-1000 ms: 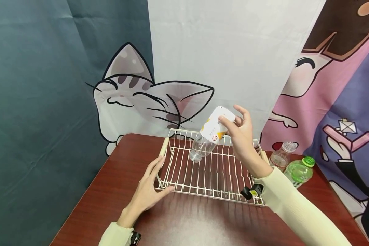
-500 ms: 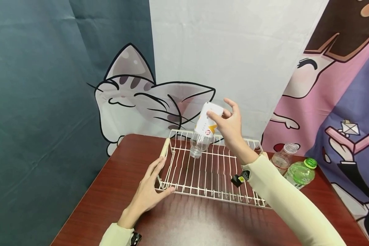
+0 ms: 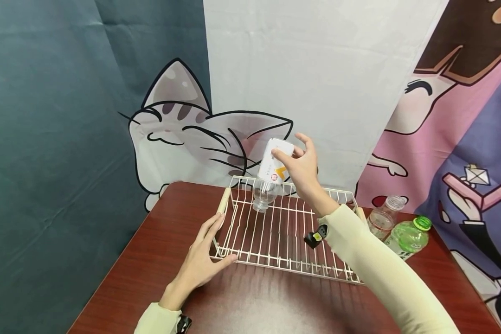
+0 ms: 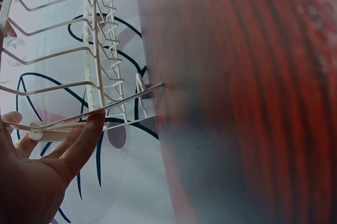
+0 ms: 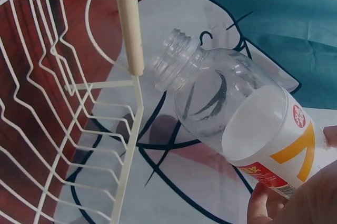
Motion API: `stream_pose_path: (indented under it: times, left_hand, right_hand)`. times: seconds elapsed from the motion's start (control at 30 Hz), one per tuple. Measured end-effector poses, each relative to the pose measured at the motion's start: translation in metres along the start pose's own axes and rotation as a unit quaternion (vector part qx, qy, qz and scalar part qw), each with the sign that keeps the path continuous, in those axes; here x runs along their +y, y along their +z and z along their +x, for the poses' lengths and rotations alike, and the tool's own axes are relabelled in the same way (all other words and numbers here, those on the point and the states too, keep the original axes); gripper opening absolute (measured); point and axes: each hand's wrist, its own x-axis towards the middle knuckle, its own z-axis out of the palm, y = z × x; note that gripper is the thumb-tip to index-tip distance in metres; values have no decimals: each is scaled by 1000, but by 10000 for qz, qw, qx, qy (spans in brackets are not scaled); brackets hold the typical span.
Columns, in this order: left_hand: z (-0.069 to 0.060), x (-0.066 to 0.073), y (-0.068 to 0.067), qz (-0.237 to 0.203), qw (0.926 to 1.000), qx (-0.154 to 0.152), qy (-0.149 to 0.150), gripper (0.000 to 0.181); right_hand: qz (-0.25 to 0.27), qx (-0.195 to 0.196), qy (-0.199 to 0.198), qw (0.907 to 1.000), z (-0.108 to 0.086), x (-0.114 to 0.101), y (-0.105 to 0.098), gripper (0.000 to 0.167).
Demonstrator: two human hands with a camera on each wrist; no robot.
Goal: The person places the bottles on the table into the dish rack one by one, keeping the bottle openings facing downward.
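My right hand (image 3: 304,170) pinches a clear plastic bottle (image 3: 264,189) by its white-labelled base end. The bottle is tilted neck-down over the left rear part of a white wire dish rack (image 3: 292,266). In the right wrist view, the capless bottle neck (image 5: 176,58) points towards the rack's beige handle (image 5: 129,21), and orange and red print shows on the label. My left hand (image 3: 198,262) rests against the rack's left end, fingers extended along the handle and thumb near the front wire. The left wrist view shows its fingers (image 4: 87,145) touching the end wire.
To the right of the rack stand a clear open bottle (image 3: 383,218) and a green-tinted bottle (image 3: 408,236). All are on a reddish-brown wooden table (image 3: 250,306). A cartoon-printed curtain (image 3: 317,69) hangs behind it.
My right hand has moved left with the bottle, which now hangs more steeply over the rack's left rear. The left hand and the rack have stayed in place.
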Motion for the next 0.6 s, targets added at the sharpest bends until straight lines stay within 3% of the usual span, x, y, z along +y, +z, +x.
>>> stream_pose_path:
  times: [0.6]
  left_hand:
    - [0, 1, -2, 20, 10000, -5, -5, 107]
  right_hand:
    - [-591, -307, -56, 9978, 15, 10, 29, 79]
